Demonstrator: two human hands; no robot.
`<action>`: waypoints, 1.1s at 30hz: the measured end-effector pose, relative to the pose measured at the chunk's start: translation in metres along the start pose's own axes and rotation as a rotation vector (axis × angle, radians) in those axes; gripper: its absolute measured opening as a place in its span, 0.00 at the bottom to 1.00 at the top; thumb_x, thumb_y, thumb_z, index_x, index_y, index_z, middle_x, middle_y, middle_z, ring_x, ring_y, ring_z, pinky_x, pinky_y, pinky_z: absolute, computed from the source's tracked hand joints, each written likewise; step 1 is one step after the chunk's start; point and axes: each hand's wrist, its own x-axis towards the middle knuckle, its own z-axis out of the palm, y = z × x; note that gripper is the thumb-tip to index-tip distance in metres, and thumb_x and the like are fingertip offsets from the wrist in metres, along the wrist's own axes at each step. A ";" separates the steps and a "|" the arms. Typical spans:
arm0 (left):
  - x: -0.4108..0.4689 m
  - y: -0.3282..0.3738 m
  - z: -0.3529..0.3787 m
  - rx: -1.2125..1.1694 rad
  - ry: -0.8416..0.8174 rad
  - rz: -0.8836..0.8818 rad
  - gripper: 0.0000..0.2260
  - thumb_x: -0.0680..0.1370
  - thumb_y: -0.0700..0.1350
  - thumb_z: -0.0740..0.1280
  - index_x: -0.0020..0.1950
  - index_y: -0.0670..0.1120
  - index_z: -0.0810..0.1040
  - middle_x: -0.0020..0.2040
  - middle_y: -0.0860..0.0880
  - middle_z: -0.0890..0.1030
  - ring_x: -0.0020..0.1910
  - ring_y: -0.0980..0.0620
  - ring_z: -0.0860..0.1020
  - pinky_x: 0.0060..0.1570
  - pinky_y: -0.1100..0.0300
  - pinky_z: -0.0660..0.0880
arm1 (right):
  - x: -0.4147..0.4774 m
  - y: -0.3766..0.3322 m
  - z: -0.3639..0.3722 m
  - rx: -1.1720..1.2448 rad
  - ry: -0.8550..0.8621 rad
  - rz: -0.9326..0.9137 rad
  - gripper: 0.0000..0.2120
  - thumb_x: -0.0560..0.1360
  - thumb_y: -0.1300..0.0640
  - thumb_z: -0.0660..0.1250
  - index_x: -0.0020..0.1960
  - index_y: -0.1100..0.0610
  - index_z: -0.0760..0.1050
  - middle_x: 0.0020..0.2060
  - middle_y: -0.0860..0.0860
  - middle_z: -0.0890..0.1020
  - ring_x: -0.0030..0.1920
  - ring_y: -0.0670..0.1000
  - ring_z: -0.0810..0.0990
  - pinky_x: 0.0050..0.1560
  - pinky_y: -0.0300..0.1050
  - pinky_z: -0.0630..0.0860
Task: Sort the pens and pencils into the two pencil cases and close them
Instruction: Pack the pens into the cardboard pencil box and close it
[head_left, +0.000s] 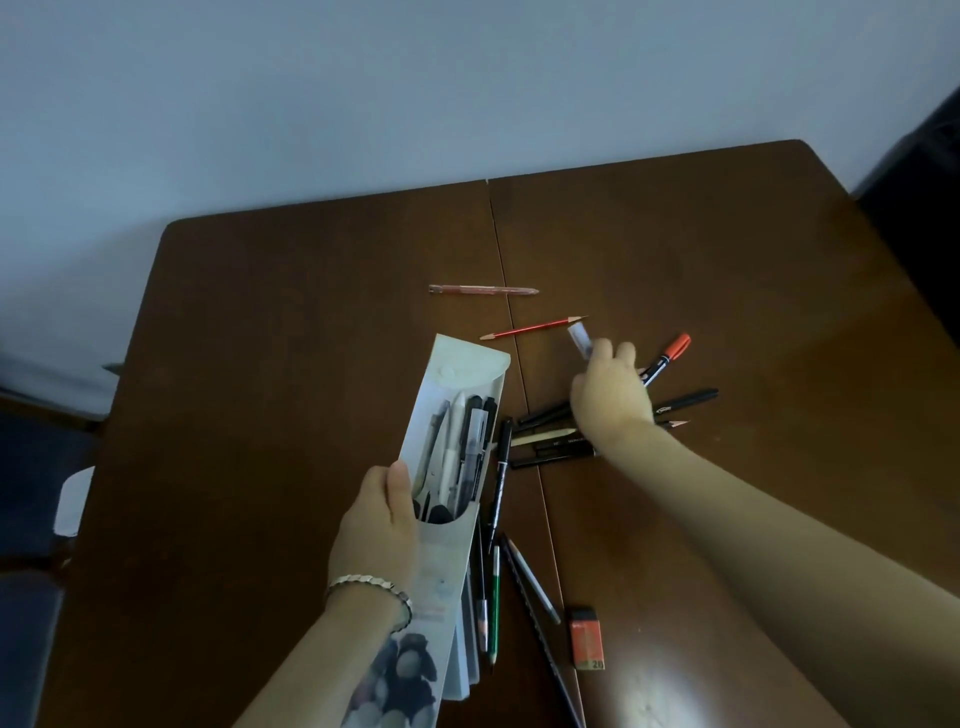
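head view of a brown desk (311, 322) set against a pale wall. the left hand (382, 525) is clamped on the side of a pale, translucent pencil case (457, 415), thumb on top, holding it open and angled toward the far edge; several black and white pens (462, 457) lie inside it. a second flat case (465, 649) lies partly beneath, near the near edge. the right hand (610, 395) reaches over a loose fan of black pens (550, 441) near the desk's middle seam, fingers closed on a small pale, blurred object (581, 338); what it is cannot be told. an orange-capped marker (670, 358) points out from under that hand. toward the far edge lie a red pencil (535, 328) and, beyond it, a pinkish pen (483, 290). more pencils (519, 582) lie beside the case toward the near edge, with an orange and black eraser (587, 638) just right of them. a bracelet (369, 584) circles the left wrist.
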 end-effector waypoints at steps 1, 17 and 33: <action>0.001 0.001 0.000 0.005 -0.004 -0.005 0.17 0.81 0.53 0.47 0.37 0.49 0.65 0.30 0.49 0.69 0.28 0.52 0.68 0.27 0.62 0.62 | 0.006 0.007 -0.003 -0.029 -0.002 0.023 0.16 0.78 0.65 0.57 0.65 0.63 0.64 0.63 0.62 0.68 0.62 0.61 0.70 0.57 0.50 0.72; -0.056 -0.013 -0.004 0.026 -0.172 0.021 0.18 0.82 0.52 0.47 0.37 0.49 0.68 0.29 0.50 0.67 0.27 0.54 0.66 0.27 0.62 0.60 | -0.106 0.006 -0.033 -0.167 0.066 -1.146 0.18 0.71 0.55 0.68 0.60 0.53 0.76 0.35 0.54 0.79 0.32 0.55 0.79 0.28 0.45 0.76; -0.070 0.002 0.007 -0.079 -0.209 0.041 0.19 0.82 0.49 0.49 0.39 0.45 0.73 0.31 0.48 0.69 0.29 0.54 0.65 0.29 0.64 0.61 | -0.104 0.017 -0.017 -0.150 0.307 -1.464 0.21 0.68 0.45 0.72 0.55 0.57 0.81 0.40 0.51 0.82 0.42 0.50 0.81 0.46 0.41 0.75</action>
